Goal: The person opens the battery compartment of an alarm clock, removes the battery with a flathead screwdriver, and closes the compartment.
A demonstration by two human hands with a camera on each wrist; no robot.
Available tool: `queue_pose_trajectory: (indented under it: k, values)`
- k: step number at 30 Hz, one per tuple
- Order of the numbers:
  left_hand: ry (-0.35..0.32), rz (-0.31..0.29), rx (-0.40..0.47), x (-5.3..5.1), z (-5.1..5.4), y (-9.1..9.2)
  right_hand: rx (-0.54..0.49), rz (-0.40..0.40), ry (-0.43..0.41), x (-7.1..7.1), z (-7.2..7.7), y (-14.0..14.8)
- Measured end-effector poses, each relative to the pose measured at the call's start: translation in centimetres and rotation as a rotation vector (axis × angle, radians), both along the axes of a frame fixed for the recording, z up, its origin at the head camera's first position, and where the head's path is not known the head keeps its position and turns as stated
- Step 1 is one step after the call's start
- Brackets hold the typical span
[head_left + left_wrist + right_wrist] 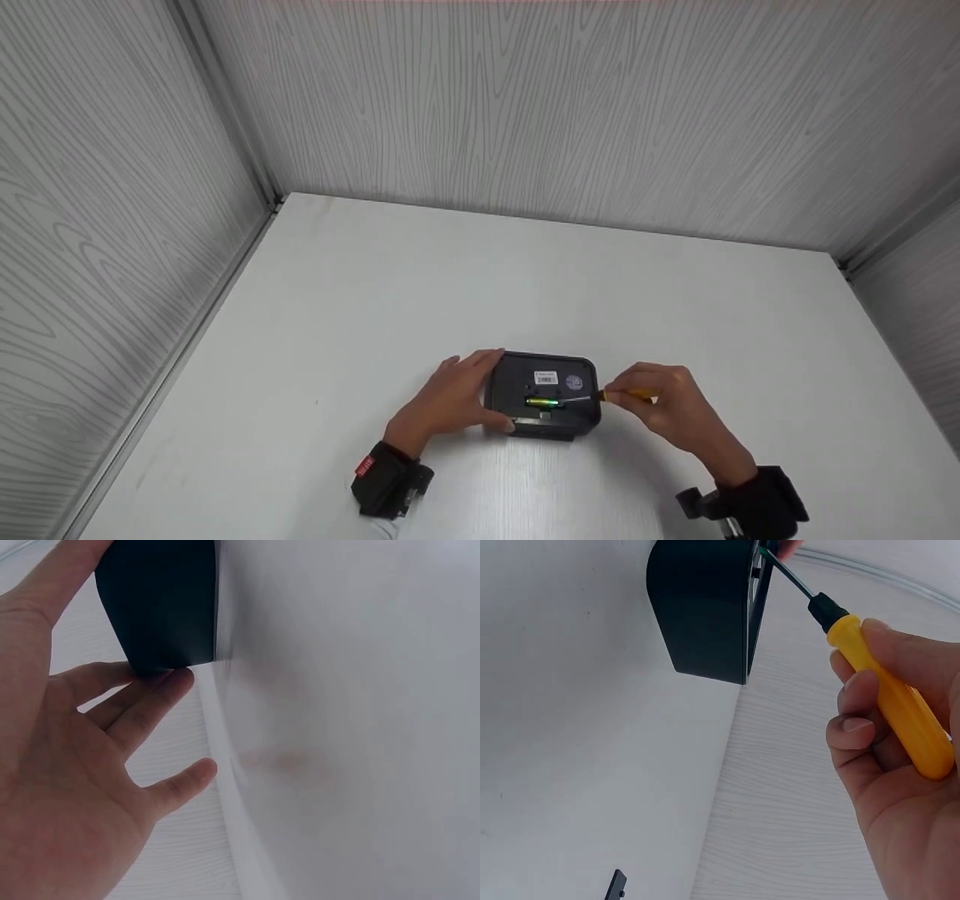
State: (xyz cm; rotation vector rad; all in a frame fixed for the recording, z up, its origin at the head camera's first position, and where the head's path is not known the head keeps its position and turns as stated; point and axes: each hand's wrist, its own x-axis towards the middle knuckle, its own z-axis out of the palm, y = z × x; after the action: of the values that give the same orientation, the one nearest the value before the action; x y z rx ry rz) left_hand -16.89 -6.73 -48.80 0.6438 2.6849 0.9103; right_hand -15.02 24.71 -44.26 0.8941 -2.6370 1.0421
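A black box-like device [517, 382] with rounded corners lies on the white table, its recessed face up. That face bears a barcode label [546, 378], a round sticker [574, 382] and a slot holding a narrow, bright yellow-green piece [541, 403] that looks like a battery. My left hand [454, 397] holds the device's left side between thumb and fingers; its little finger stands apart in the left wrist view. My right hand [667, 405] grips the yellow handle of a screwdriver [889, 690]. The screwdriver's shaft points left across the device, its tip at the slot's right end.
Around the device spreads the white table [525, 285]. Wood-grain panels stand at the back [480, 105], left [97, 225] and right [922, 315]. In the right wrist view, a small dark strip [616, 885] shows at the bottom edge. Both wrists wear black camera straps.
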Motion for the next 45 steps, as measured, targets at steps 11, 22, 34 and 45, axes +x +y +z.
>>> queue_pose_trajectory:
  k: [11,22,34,45]
  values:
    - [-0.008,0.003,0.005,0.0,0.2,0.0,0.035,-0.017,-0.012,-0.1,0.4,0.2]
    - [-0.015,0.008,-0.001,0.1,0.0,0.0,0.076,0.08,0.042,-0.3,1.8,-1.0]
    - [-0.007,-0.001,0.008,0.1,0.1,-0.1,0.177,0.086,-0.034,-0.2,2.8,-2.0]
    - [0.007,-0.005,-0.005,0.2,0.1,0.0,-0.06,0.022,-0.049,-0.4,0.2,0.0]
